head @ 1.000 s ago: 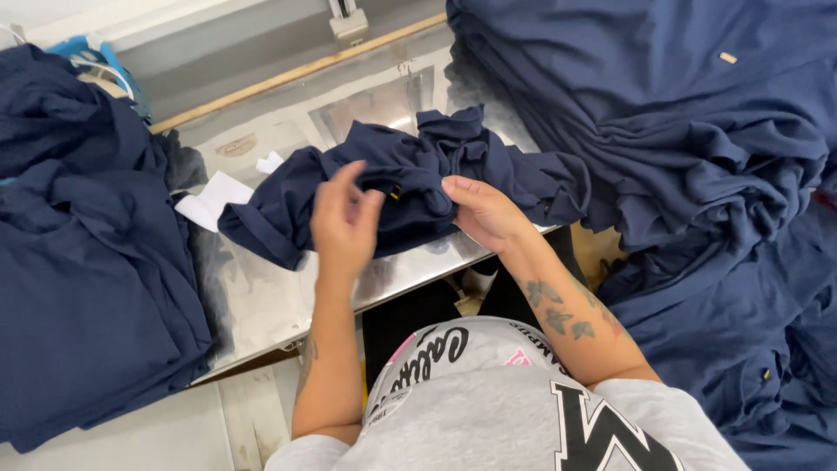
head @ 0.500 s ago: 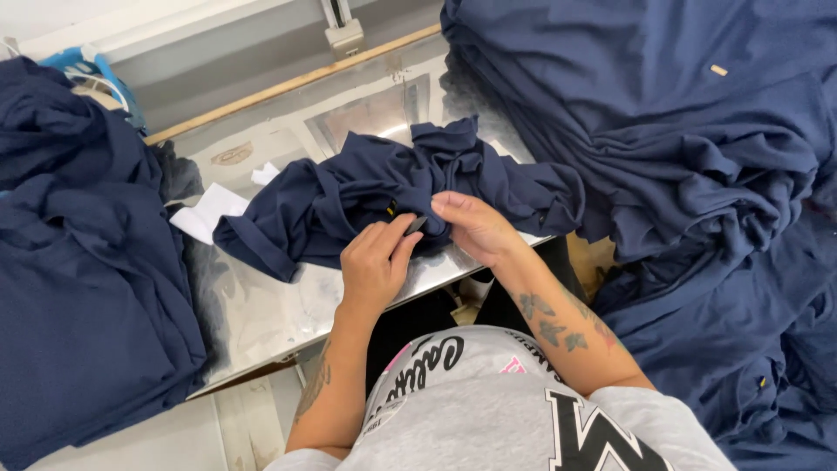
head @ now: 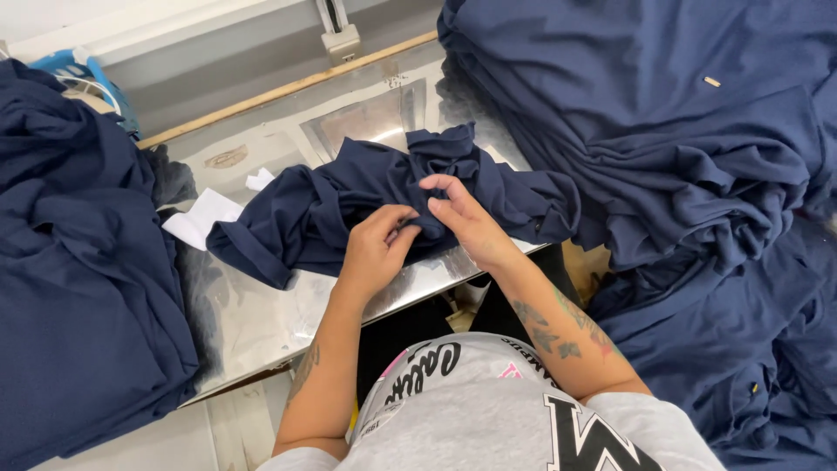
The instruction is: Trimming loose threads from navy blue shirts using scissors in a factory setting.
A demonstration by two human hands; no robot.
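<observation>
We've got the left hand (head: 377, 247) and right hand (head: 462, 218) both pinching the crumpled navy garment (head: 366, 196) mid-desk (head: 253, 314). Its sleeve end hangs near the front edge, so a tug could probably drag it off.

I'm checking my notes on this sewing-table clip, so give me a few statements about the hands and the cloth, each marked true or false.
1. Both hands pinch the crumpled navy garment on the metal table. True: the left hand and right hand meet at its near edge.
2. The garment is red. False: it is navy blue.
3. A pile of navy cloth lies to the right of the hands. True.
4. The white paper slips lie to the right of the garment. False: they lie at its left end.
5. The right hand rests flat on the bare table. False: its grip is closed on the garment.
</observation>
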